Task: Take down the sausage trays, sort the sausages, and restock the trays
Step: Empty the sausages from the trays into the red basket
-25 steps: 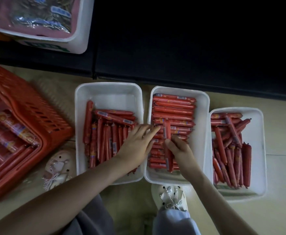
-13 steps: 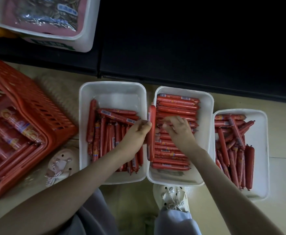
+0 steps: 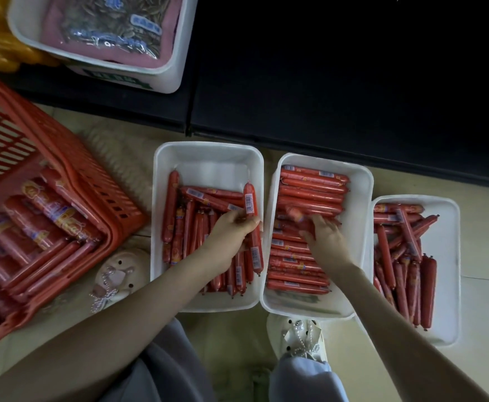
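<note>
Of three white trays on the floor, the left tray [image 3: 208, 158] holds a loose pile. The middle tray's [image 3: 360, 227] neat rows may roll apart under the right hand [image 3: 327, 239]; whether its fingers [image 3: 314, 224] grip anything is unclear. The left hand [image 3: 228, 236] grips one barcoded sausage [image 3: 250, 201] at the left tray's right edge, where it could slip between trays.

No readable text or numbers.
Barcode stickers [image 3: 249, 202] on the sausages [image 3: 310, 195] and blue labels [image 3: 147, 24] on the seed packet [image 3: 106, 33] are too blurred to read.
</note>
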Available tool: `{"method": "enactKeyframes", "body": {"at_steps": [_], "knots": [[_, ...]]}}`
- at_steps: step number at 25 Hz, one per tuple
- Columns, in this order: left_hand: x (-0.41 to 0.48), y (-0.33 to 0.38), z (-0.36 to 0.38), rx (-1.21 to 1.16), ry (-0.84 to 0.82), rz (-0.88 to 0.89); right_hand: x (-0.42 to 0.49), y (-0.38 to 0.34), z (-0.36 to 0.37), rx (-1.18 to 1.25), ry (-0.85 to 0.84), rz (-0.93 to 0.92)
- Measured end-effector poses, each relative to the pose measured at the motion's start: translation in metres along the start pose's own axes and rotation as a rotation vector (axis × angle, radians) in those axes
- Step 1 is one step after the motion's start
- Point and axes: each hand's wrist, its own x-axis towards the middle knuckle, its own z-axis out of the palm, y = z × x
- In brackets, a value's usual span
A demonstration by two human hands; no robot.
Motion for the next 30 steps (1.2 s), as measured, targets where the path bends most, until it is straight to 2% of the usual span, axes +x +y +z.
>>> {"method": "enactKeyframes", "body": {"at_steps": [2,4,7,9,12,15,17,19,21,24,26,30], "knots": [[-0.014,0.014,0.001,-0.003,-0.011,0.015,-0.021,-0.026,-0.029,0.436,-0.018,0.133],[-0.035,0.032,0.001,-0.02,-0.039,0.046,-0.045,-0.06,-0.061,0.778,-0.039,0.144],[-0.079,0.062,-0.007,-0.068,-0.075,0.114,-0.075,-0.123,-0.099,1.026,-0.142,0.056],[-0.111,0.08,-0.025,-0.043,-0.065,0.196,-0.089,-0.165,-0.115,1.003,-0.175,-0.028],[-0.153,0.097,-0.069,0.074,0.025,0.417,-0.101,-0.23,-0.128,0.926,-0.237,-0.141],[-0.186,0.102,-0.127,0.379,0.199,0.619,-0.11,-0.299,-0.123,0.836,-0.277,-0.252],[-0.2,0.1,-0.168,0.522,0.239,0.634,-0.108,-0.345,-0.109,0.772,-0.288,-0.301],[-0.211,0.097,-0.215,0.249,0.156,0.611,-0.098,-0.389,-0.086,0.698,-0.344,-0.357],[-0.203,0.084,-0.27,0.036,0.205,0.497,-0.079,-0.428,-0.053,0.601,-0.404,-0.396],[-0.164,0.046,-0.346,0.216,0.495,0.28,-0.038,-0.472,0.01,0.477,-0.477,-0.392],[-0.141,0.021,-0.374,0.31,0.598,0.165,-0.012,-0.487,0.051,0.441,-0.552,-0.302],[-0.103,-0.019,-0.396,0.626,0.516,0.06,0.031,-0.484,0.113,0.27,-0.629,-0.125]]}}
